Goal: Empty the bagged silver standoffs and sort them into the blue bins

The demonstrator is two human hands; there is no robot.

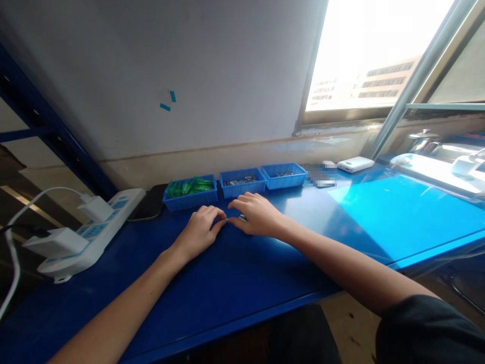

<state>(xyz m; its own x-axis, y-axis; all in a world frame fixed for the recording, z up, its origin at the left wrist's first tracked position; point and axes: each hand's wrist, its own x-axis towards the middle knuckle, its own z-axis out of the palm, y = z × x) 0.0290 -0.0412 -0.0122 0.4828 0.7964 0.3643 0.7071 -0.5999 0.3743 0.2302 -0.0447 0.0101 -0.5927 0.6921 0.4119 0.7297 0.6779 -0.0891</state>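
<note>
Both my hands rest on the blue table (227,283) just in front of three small blue bins. My left hand (200,230) has its fingers curled, thumb and forefinger pinching toward a tiny part. My right hand (254,212) lies beside it, fingers bent, pinching a small metal piece (242,218) that touches the table between the two hands. The left bin (189,193) holds green parts. The middle bin (242,183) and the right bin (284,175) hold small grey metal parts.
A white power strip (87,232) with two plugged adapters and a white cable lies at the left. A dark phone (151,205) sits beside it. A white box (355,164) lies near the window at the right. A blue rack frame (45,126) stands at far left.
</note>
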